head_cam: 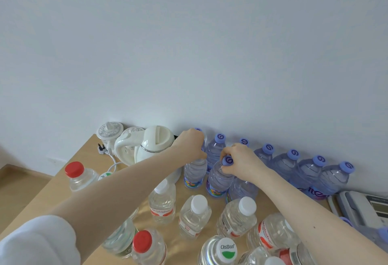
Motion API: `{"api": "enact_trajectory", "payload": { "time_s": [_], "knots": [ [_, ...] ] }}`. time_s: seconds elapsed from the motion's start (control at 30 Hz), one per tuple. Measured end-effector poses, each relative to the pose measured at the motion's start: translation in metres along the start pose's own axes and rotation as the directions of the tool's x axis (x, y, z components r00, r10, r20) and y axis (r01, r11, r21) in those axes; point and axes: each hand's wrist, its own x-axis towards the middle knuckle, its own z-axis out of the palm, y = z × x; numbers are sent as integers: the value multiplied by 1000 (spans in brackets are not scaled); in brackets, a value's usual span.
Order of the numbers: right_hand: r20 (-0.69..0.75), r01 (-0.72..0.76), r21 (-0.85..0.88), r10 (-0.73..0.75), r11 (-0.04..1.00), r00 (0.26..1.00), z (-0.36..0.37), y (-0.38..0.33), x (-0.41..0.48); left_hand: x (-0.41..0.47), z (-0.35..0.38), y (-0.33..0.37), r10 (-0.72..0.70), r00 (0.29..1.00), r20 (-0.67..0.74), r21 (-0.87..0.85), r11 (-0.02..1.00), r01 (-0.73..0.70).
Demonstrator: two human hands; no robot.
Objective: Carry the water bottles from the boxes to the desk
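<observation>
Thin clear plastic, ribbed, tinted lilac: purple-capped bottles point(285, 166), standing on the tabletop point(54, 189) against the wall.

Handling (judged): they look full, so each is probably fairly heavy for its size. The walls will likely give under a squeeze and may be slick. Take yours at the neck just under the cap, where the plastic is stiffest, or round the waist above the label.

Hands: your right hand point(241, 160) pinches the cap of one upright front-row bottle point(218, 180). Your left hand point(192, 145) is curled round the top of the neighbouring bottle point(194, 172), beside the white kettle point(155, 147).

Count, purple caps:
- Wall row: seven, the leftmost half hidden by your left hand.
- In front: three bottles.
- Right edge, by the telephone point(361, 204): two more caps.

Count, others:
- White-capped clear bottles point(195, 216): four caps plainly seen.
- Red-capped bottles point(81, 178): two.
- Cestbon cap point(227, 250), green and white: one.
- Under your left arm: at least one more, its cap hidden.

Boxes: not in view.
</observation>
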Motion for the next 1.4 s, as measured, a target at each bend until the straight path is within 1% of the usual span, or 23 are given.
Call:
{"api": "enact_trajectory", "payload": {
  "time_s": [0.13,0.23,0.3,0.4,0.47,0.53,0.63,0.73,0.83,1.03,1.4],
  "knots": [
    [3,-16,-4,16,1000,1000,4,0,4,4,5,1,-37,999,33,60,998,35],
    [4,-20,5,20,1000,1000,6,1,6,2,4,-1,-34,998,44,125,992,28],
    [6,-16,2,16,1000,1000,7,0,8,-1,4,-4,23,997,71,145,989,-33],
    [4,-14,-10,14,1000,1000,7,-4,10,-1,6,-10,166,976,142,147,971,-187],
    [6,-19,-17,19,1000,1000,7,-4,11,-1,5,-12,195,965,173,140,965,-220],
    [13,-22,-15,22,1000,1000,8,-4,11,-1,0,-12,174,969,177,150,968,-202],
    [20,-25,-12,26,1000,999,7,-3,10,-3,-2,-10,127,985,118,151,978,-144],
    [27,-21,-11,22,1000,999,5,-3,11,-5,-4,-8,65,991,120,104,992,-78],
    [37,-14,-27,15,1000,999,2,-2,11,-4,-5,-5,32,994,107,75,996,-40],
    [43,9,-48,-7,999,999,1,-1,9,-1,-3,-3,8,994,111,78,997,-17],
    [42,121,-38,-120,992,992,0,-9,12,2,2,-2,-17,991,134,112,994,2]
  ]
}}
